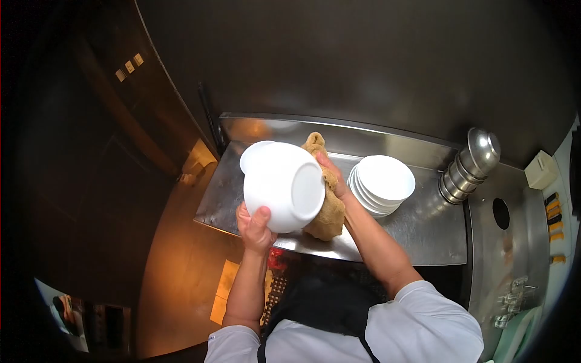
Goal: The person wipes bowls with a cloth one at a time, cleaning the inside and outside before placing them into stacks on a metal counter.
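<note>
My left hand grips a deep white bowl by its lower side, thumb on the outer wall. The bowl is tilted on its side above the steel counter, its round foot turned to the right. A second curved white edge shows at its upper left. Closed on a brown cloth, my right hand is at the bowl's right side, where the cloth overlaps the foot's edge. Part of the right hand's fingers is hidden behind the cloth.
To the right of my hands stands a stack of several white bowls. Nested steel containers lean at the counter's back right. Further right are a steel surface with a round hole and clear glasses. A dark wall rises behind the counter.
</note>
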{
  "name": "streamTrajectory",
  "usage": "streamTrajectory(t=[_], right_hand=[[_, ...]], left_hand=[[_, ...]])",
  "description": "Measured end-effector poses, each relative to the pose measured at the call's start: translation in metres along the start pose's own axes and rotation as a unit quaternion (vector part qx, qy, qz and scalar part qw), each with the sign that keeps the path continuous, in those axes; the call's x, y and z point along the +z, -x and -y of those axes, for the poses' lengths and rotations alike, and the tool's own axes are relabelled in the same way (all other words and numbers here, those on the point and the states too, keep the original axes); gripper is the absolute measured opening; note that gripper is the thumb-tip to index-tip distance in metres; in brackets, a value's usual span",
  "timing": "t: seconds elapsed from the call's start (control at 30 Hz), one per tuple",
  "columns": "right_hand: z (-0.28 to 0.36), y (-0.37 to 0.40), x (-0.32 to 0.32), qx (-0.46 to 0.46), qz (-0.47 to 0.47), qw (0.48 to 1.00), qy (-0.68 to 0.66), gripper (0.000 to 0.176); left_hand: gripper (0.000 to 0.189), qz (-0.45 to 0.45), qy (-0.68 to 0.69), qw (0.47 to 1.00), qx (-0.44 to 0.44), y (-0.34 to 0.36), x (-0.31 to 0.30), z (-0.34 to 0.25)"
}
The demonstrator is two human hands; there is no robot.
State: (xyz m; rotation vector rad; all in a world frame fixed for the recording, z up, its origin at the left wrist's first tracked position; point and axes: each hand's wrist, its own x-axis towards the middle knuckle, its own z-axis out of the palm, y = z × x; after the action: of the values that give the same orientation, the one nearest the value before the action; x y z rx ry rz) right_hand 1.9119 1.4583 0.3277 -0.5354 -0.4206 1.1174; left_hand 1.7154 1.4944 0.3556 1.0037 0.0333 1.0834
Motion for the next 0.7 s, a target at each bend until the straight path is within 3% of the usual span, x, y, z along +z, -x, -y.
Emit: streamTrajectory(t=[0.1,0.13,0.17,0.2,0.23,0.3,0.33,0.43,0.5,0.53,0.57,0.6,0.7], right_hand=[[0.0,-0.001,-0.008,0.078,-0.018,0.996,-0.043,0.044],[0.005,-0.003,-0.006,0.07,-0.062,0.995,-0.039,0.041],[0.013,-0.005,-0.008,0.068,-0.068,0.995,0.006,0.04],[0.021,-0.007,-0.012,0.068,-0.075,0.994,0.05,0.039],[0.027,-0.01,-0.015,0.07,-0.08,0.99,0.092,0.038],[0.029,-0.019,-0.018,0.025,-0.101,0.983,0.151,0.035],[0.03,-0.022,-0.019,0.002,-0.111,0.977,0.181,0.034],[0.014,-0.004,0.004,-0.199,-0.151,0.955,0.164,0.03],[-0.016,0.023,0.022,-0.256,-0.151,0.931,0.213,0.03],[-0.046,0.025,0.024,-0.348,-0.161,0.882,0.274,0.039],[-0.05,0.041,0.031,-0.395,-0.139,0.79,0.448,0.058],[-0.068,0.051,0.037,-0.469,-0.142,0.664,0.564,0.067],[-0.067,0.049,0.015,-0.458,-0.034,0.64,0.616,0.072]], left_hand=[[0.062,-0.006,0.019,0.999,-0.036,0.001,-0.023,0.015],[0.063,0.002,0.024,0.998,-0.063,0.002,-0.025,0.017],[0.065,0.008,0.03,0.995,-0.09,0.002,-0.026,0.018],[0.069,0.067,0.13,0.978,-0.15,-0.004,-0.027,0.009],[0.069,0.055,0.095,0.978,-0.177,-0.013,-0.028,0.008],[0.069,0.03,0.018,0.972,-0.233,-0.029,-0.03,0.005],[0.067,0.013,0.004,0.976,-0.216,-0.034,-0.029,0.009],[0.068,-0.046,0.015,0.989,-0.14,-0.037,-0.022,0.028],[0.068,-0.114,0.075,0.984,-0.112,-0.04,-0.012,0.046],[0.069,-0.149,0.104,0.978,-0.099,-0.04,-0.009,0.051],[0.068,-0.157,0.095,0.975,-0.127,-0.038,-0.008,0.053],[0.068,-0.165,0.087,0.971,-0.153,-0.036,-0.008,0.054],[0.067,-0.174,0.112,0.967,-0.151,-0.034,-0.009,0.055]])
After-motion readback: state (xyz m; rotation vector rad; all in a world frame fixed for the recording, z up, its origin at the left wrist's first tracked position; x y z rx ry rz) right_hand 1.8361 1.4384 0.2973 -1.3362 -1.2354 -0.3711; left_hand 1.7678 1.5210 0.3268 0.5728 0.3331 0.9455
